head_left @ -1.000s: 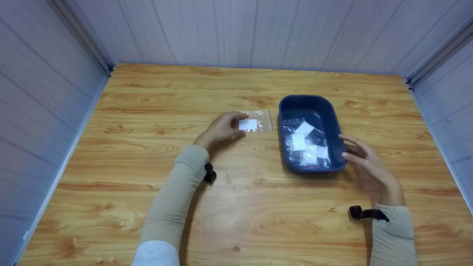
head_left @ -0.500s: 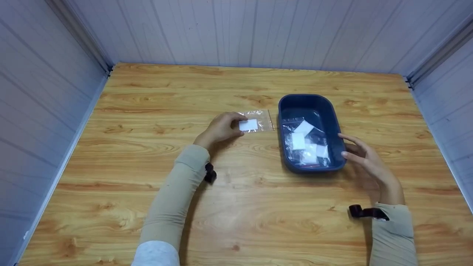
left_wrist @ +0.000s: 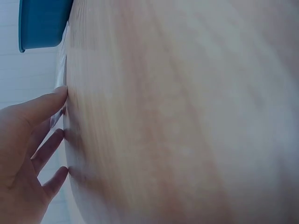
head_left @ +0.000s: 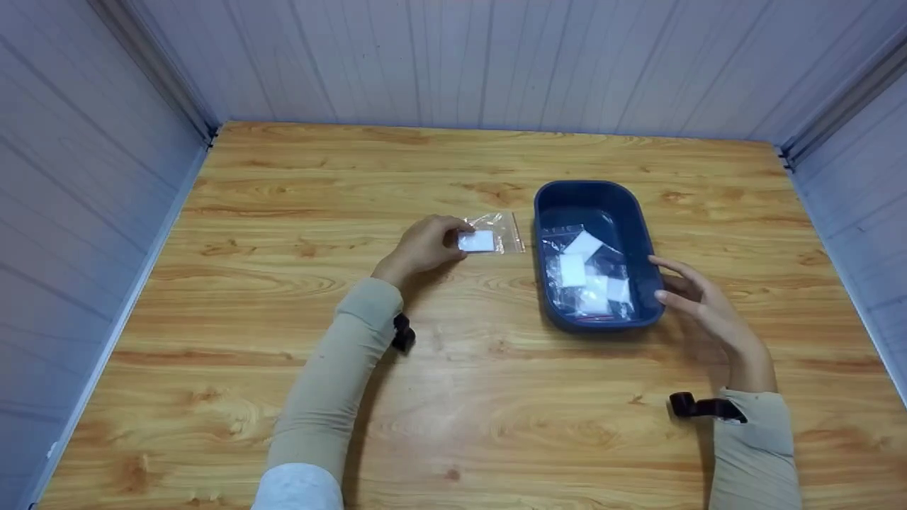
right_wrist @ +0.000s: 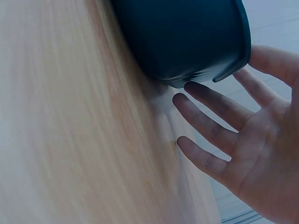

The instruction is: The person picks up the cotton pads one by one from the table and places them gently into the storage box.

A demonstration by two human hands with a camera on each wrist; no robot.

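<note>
A clear zip bag [head_left: 506, 230] with a white rectangular label lies flat on the table, left of the blue bin. Around its left end my left hand [head_left: 425, 244] pinches it between thumb and fingers, low against the tabletop. The left wrist view shows this hand [left_wrist: 23, 135] with its fingertips down at the wood and a sliver of the bag behind the thumb. Inside the dark blue bin [head_left: 584, 188] several similar bags [head_left: 572, 270] overlap. My right hand [head_left: 708, 312] touches the bin's right rim with thumb and index finger, the other fingers spread below it [right_wrist: 261, 140].
The wood-grain table [head_left: 453, 397] is bordered by pale panel walls [head_left: 453, 64] at the back and both sides. Dark wrist-worn devices [head_left: 404, 333] sit on both sleeves. The bin stands right of the table's middle.
The zip bag's clear right part has shifted and creased slightly under my left hand. My right hand and the bin have stayed in place.
</note>
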